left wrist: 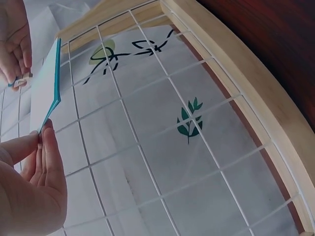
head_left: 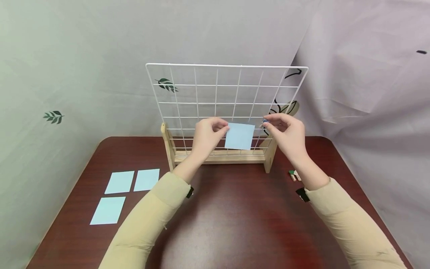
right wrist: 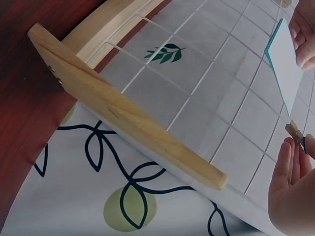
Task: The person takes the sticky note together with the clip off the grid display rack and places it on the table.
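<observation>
My left hand [head_left: 205, 137] pinches a light blue paper square [head_left: 240, 136] by its upper left corner, holding it in front of the white wire grid [head_left: 227, 65]. In the left wrist view the paper [left wrist: 47, 83] looks edge-on and slightly bent, apart from the wires. To the right of the paper, my right hand [head_left: 289, 135] pinches a small wooden clothespin [right wrist: 295, 132] with a blue decoration. Its tip points toward the paper's edge in the right wrist view, with a small gap between them.
A wooden stand [head_left: 221, 160] carries the grid upright on the dark red table [head_left: 228, 224]. More light blue squares [head_left: 120, 182] lie at the left. Small clothespins [head_left: 295, 175] with green and white decorations lie beside my right forearm. A leaf-patterned cloth [head_left: 100, 74] hangs behind.
</observation>
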A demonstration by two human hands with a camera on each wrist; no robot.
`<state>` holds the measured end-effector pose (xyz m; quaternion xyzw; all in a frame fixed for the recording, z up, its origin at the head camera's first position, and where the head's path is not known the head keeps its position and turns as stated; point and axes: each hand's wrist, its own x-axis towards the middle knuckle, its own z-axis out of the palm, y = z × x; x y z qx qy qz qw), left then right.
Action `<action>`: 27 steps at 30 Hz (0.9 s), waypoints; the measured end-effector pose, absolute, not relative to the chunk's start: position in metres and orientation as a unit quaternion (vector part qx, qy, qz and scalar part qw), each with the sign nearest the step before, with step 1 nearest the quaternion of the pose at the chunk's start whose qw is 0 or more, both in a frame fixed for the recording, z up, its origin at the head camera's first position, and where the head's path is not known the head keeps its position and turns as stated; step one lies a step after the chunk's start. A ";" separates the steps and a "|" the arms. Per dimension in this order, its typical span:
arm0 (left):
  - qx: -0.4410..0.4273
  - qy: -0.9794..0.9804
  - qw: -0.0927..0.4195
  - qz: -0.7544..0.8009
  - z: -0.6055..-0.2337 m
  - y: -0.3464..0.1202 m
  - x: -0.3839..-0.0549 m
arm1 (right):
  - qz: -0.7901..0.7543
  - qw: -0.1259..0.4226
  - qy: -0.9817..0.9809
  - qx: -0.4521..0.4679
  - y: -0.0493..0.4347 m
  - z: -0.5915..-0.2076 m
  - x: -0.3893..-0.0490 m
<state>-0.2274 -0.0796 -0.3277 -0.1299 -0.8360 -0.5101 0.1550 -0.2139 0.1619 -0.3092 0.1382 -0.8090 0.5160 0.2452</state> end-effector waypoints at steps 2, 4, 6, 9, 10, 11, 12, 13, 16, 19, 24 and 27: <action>-0.125 -0.837 0.155 -0.510 -0.328 -0.082 -0.227 | 0.518 0.242 -0.808 0.139 0.163 -0.311 -0.213; -0.120 -0.837 0.154 -0.510 -0.328 -0.085 -0.226 | 0.522 0.236 -0.807 0.141 0.164 -0.313 -0.213; -0.115 -0.838 0.156 -0.511 -0.329 -0.088 -0.225 | 0.528 0.233 -0.805 0.142 0.166 -0.315 -0.212; -0.113 -0.837 0.157 -0.512 -0.330 -0.092 -0.223 | 0.527 0.228 -0.806 0.144 0.170 -0.318 -0.211; -0.112 -0.837 0.157 -0.512 -0.330 -0.094 -0.223 | 0.525 0.228 -0.808 0.144 0.171 -0.318 -0.211; -0.111 -0.838 0.157 -0.511 -0.331 -0.095 -0.222 | 0.522 0.227 -0.809 0.144 0.172 -0.319 -0.211; -0.110 -0.838 0.157 -0.511 -0.331 -0.097 -0.221 | 0.519 0.226 -0.812 0.142 0.173 -0.320 -0.210; -0.109 -0.839 0.156 -0.510 -0.331 -0.098 -0.221 | 0.515 0.225 -0.815 0.141 0.173 -0.321 -0.210; -0.105 -0.841 0.154 -0.508 -0.331 -0.103 -0.219 | 0.509 0.221 -0.820 0.140 0.175 -0.323 -0.208; -0.102 -0.845 0.152 -0.503 -0.331 -0.108 -0.217 | 0.504 0.215 -0.824 0.141 0.177 -0.326 -0.207; -0.103 -0.849 0.155 -0.495 -0.331 -0.117 -0.211 | 0.505 0.207 -0.826 0.141 0.180 -0.331 -0.205; -0.103 -0.850 0.160 -0.491 -0.331 -0.124 -0.206 | 0.506 0.202 -0.827 0.139 0.182 -0.333 -0.203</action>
